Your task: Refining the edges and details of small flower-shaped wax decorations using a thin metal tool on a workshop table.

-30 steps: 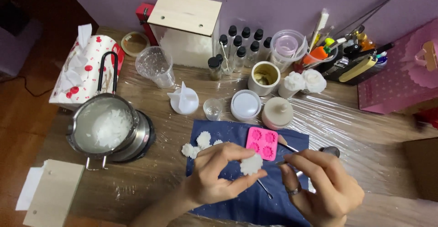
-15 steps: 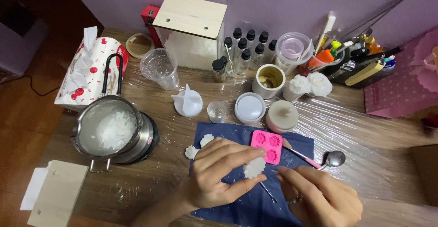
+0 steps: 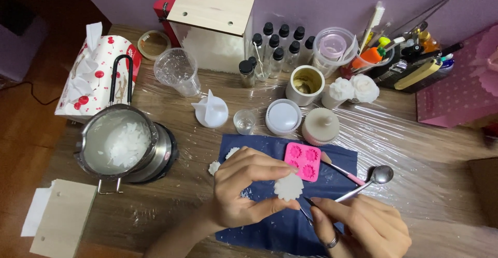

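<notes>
We see the left hand (image 3: 249, 188) low in the centre of the frame, thumb and fingers closed on a white flower-shaped wax piece (image 3: 288, 187), which it holds just above the dark blue cloth (image 3: 270, 227). The right hand (image 3: 363, 227), at the lower right, is closed on a thin pointed tool (image 3: 306, 202) whose tip sits at the wax piece's lower right edge. Against the frame half a second ago, we find the right hand has come closer to the wax piece, while the left hand's grip looks unchanged. The pink flower mould (image 3: 302, 161) lies on the cloth just above and right of the wax piece, with a metal spoon (image 3: 371, 180) further right, as before. The steel pot of wax flakes (image 3: 120, 143) keeps its place at the left middle, and small black-capped bottles (image 3: 280, 45) stand at the upper centre.
</notes>
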